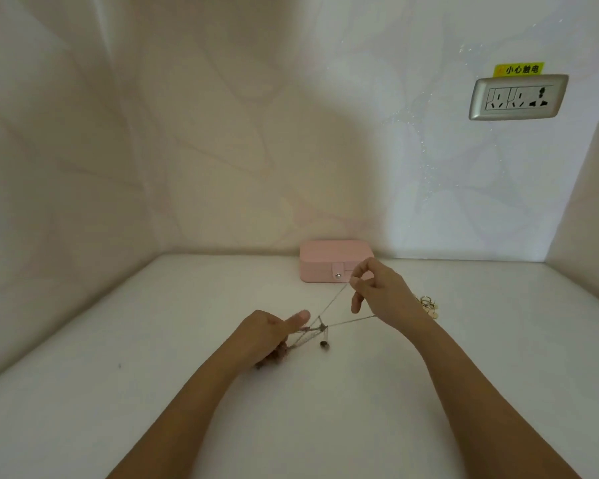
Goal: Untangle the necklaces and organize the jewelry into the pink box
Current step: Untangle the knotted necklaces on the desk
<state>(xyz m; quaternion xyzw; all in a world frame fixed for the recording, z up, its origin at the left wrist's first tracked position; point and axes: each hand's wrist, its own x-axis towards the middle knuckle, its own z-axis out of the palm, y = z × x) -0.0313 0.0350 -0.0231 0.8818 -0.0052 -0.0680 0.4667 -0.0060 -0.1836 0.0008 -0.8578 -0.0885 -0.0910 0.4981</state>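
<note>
Your left hand (268, 335) grips the tangled necklaces (313, 331) mid-worktop; your right hand (381, 295) pinches one strand (332, 304) taut. Untangling is under way: next, likely, slacken and tease it free. The pink box (325, 259) sits latched at the back edge, with gold jewelry (429, 305) beside your right wrist.

Bare left hand (267, 331), bare right hand (377, 292), forearms (464, 385) bare, unsleeved

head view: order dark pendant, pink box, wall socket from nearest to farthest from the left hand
1. dark pendant, just right of the left hand
2. pink box, against the back wall
3. wall socket, high on the right
</note>
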